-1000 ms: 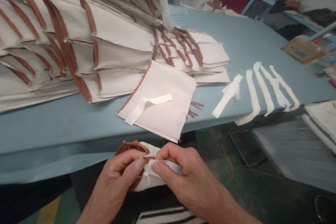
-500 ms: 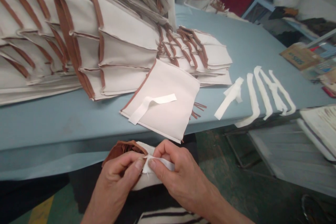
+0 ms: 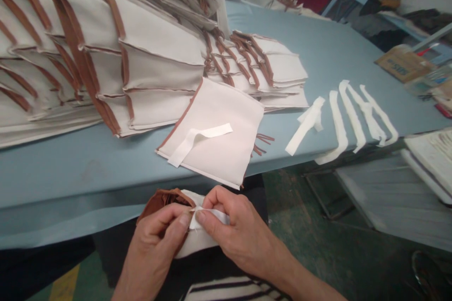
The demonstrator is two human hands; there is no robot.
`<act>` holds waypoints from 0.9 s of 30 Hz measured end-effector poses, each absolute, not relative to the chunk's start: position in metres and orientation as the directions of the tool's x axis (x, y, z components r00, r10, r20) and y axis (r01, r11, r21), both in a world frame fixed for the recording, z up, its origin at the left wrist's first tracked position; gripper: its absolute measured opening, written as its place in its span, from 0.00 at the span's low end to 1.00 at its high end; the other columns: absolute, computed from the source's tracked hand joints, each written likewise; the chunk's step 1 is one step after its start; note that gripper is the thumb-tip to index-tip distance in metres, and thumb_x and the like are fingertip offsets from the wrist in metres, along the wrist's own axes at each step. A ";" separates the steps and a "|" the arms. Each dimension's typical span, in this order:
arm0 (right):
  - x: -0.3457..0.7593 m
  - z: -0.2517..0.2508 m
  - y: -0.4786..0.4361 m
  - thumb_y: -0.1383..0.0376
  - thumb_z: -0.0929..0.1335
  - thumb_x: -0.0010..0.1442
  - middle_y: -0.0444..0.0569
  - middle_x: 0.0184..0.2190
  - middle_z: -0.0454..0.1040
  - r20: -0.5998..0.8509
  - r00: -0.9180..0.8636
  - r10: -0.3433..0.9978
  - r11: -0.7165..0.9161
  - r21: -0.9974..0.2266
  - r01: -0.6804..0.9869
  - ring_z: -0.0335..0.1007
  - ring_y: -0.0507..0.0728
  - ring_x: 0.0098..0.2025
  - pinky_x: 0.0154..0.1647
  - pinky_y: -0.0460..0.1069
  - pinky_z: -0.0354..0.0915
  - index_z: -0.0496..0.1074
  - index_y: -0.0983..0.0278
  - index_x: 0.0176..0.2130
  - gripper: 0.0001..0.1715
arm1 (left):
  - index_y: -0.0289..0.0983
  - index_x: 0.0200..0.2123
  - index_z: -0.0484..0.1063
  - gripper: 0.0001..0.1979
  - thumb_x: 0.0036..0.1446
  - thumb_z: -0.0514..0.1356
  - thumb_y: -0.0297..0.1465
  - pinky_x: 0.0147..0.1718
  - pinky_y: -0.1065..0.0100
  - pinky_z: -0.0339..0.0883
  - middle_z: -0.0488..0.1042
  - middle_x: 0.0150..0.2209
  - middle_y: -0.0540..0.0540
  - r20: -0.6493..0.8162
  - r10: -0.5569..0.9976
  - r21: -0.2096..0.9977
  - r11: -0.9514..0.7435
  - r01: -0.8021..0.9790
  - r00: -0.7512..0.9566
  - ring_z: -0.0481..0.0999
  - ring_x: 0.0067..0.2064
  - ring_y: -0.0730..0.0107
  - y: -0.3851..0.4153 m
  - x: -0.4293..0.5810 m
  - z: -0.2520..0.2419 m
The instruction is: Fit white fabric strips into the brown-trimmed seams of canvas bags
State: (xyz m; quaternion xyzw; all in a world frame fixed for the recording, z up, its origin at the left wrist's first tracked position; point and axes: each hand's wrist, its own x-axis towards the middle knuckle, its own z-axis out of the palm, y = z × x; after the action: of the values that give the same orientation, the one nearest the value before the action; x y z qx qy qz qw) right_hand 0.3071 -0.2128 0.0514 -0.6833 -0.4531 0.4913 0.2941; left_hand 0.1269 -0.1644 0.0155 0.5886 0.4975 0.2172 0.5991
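The right hand (image 3: 236, 230) has moved in towards the left, and less of the white tape (image 3: 212, 215) shows beyond its fingers. At far left, a tall stack (image 3: 162, 70) of cream cloth panels with brown trim lies on the blue tabletop (image 3: 70, 169), its folded edges fanned out. Below the tabletop's near edge, the left hand (image 3: 155, 240) is closed around the bunched held panel (image 3: 196, 241), with the brown trim (image 3: 164, 199) rising just behind its knuckles. The held panel sits between the hands, above a striped cloth (image 3: 229, 289). The right hand pinches the tape between thumb and forefinger, close against the left thumb. The tape's long axis runs roughly sideways, and the right hand is the nearer to it. Straight ahead on the tabletop, a flat panel (image 3: 222, 146) lies just beyond the hands, with a looped strip (image 3: 194, 138) on top and brown ends poking out at its right. Behind it is a smaller stack (image 3: 278, 68). Further right lie several loose white strips (image 3: 339, 122), roughly side by side, and beyond them a cardboard box (image 3: 404, 63) near the far edge.
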 end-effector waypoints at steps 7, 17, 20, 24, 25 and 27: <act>0.316 0.049 -0.206 0.61 0.71 0.65 0.39 0.26 0.70 -0.423 0.050 0.905 -0.415 -0.848 0.329 0.64 0.51 0.28 0.32 0.46 0.54 0.72 0.62 0.33 0.10 | 0.37 0.27 0.81 0.19 0.62 0.64 0.45 0.26 0.73 0.58 0.72 0.23 0.52 -0.397 0.824 0.909 0.294 0.294 0.404 0.63 0.25 0.72 -0.164 0.130 0.014; 0.319 0.036 -0.208 0.57 0.71 0.65 0.40 0.26 0.71 -0.405 0.055 0.912 -0.401 -0.860 0.316 0.64 0.51 0.29 0.32 0.47 0.54 0.72 0.61 0.34 0.11 | 0.38 0.34 0.82 0.17 0.63 0.63 0.46 0.31 0.71 0.67 0.80 0.30 0.48 -0.407 0.775 0.896 0.238 0.374 0.483 0.75 0.31 0.64 -0.159 0.128 0.011; 0.320 0.034 -0.210 0.58 0.71 0.65 0.40 0.26 0.71 -0.398 0.055 0.916 -0.394 -0.863 0.316 0.64 0.51 0.29 0.31 0.47 0.54 0.72 0.61 0.34 0.11 | 0.39 0.32 0.80 0.15 0.62 0.62 0.43 0.28 0.72 0.67 0.79 0.28 0.50 -0.389 0.798 0.886 0.188 0.423 0.460 0.74 0.29 0.66 -0.161 0.134 0.018; 0.319 0.030 -0.213 0.57 0.71 0.65 0.39 0.25 0.70 -0.413 0.072 0.908 -0.413 -0.855 0.314 0.63 0.51 0.27 0.30 0.47 0.53 0.71 0.61 0.33 0.12 | 0.39 0.27 0.78 0.14 0.58 0.60 0.41 0.24 0.72 0.66 0.78 0.25 0.49 -0.332 0.840 0.877 0.107 0.468 0.429 0.73 0.26 0.66 -0.164 0.146 0.026; 0.319 0.029 -0.214 0.57 0.71 0.65 0.39 0.25 0.70 -0.415 0.077 0.906 -0.417 -0.853 0.315 0.62 0.51 0.27 0.30 0.47 0.53 0.72 0.61 0.33 0.12 | 0.39 0.25 0.77 0.14 0.56 0.59 0.40 0.23 0.72 0.66 0.77 0.24 0.49 -0.297 0.863 0.876 0.077 0.476 0.408 0.73 0.25 0.66 -0.165 0.150 0.025; 0.317 0.026 -0.215 0.56 0.71 0.65 0.39 0.25 0.70 -0.419 0.086 0.904 -0.424 -0.851 0.309 0.62 0.51 0.28 0.30 0.47 0.53 0.72 0.61 0.33 0.13 | 0.39 0.23 0.75 0.13 0.55 0.59 0.39 0.22 0.72 0.64 0.75 0.22 0.50 -0.227 0.907 0.875 0.030 0.484 0.355 0.71 0.24 0.67 -0.169 0.154 0.021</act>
State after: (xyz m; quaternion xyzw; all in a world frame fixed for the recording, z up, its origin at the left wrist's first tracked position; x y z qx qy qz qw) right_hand 0.3173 -0.2155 0.0255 -0.6756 -0.4489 0.5053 0.2944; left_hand 0.1542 -0.1688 0.0213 0.6620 0.5250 0.2163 0.4892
